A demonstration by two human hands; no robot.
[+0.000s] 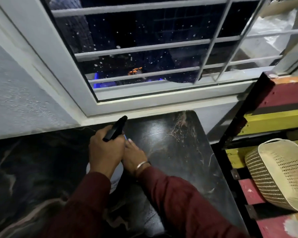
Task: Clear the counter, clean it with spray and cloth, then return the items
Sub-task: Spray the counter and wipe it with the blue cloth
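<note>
A spray bottle with a black trigger head and a white body is held upright over the dark marble counter. Its nozzle points toward the window. My left hand is wrapped around the bottle's neck and trigger. My right hand, with a metal bangle on the wrist, lies against the bottle's right side, fingers reaching up to the neck. A speck of blue shows between the hands, and I cannot tell what it is. No cloth is in view.
A barred window with a white frame stands just behind the counter. To the right is a red and yellow wooden rack holding a cream perforated basket. The counter's right edge drops off beside the rack. A grey wall is on the left.
</note>
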